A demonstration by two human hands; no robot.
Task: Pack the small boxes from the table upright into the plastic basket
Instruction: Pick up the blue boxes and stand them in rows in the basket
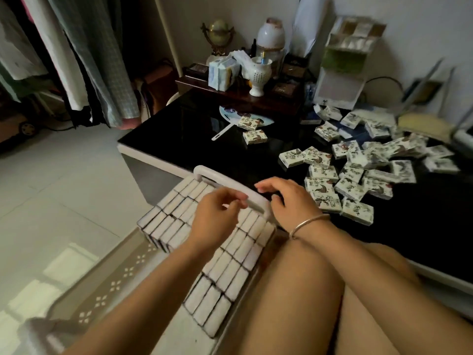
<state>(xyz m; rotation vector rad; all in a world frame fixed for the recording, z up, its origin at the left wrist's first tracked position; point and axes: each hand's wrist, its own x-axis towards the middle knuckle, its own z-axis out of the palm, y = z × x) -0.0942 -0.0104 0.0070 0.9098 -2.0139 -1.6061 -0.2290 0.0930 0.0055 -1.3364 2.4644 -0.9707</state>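
Note:
The plastic basket [107,285] lies low in front of me, beside my knee, and rows of small white boxes [225,272] stand upright in it. Its white handle [225,184] arches over the far end. My left hand [217,216] hovers above the packed rows, fingers loosely curled, holding nothing. My right hand [286,198], with a bangle on the wrist, reaches over the handle's right end with fingers spread and empty. Several loose printed boxes [353,172] lie scattered flat on the black table [194,139] to the right.
Two more boxes [254,137] and a hand fan [245,119] lie further back on the table. A vase, tissue packs and a globe crowd the back shelf [243,96]. Clothes [84,60] hang at the left above tiled floor [64,180].

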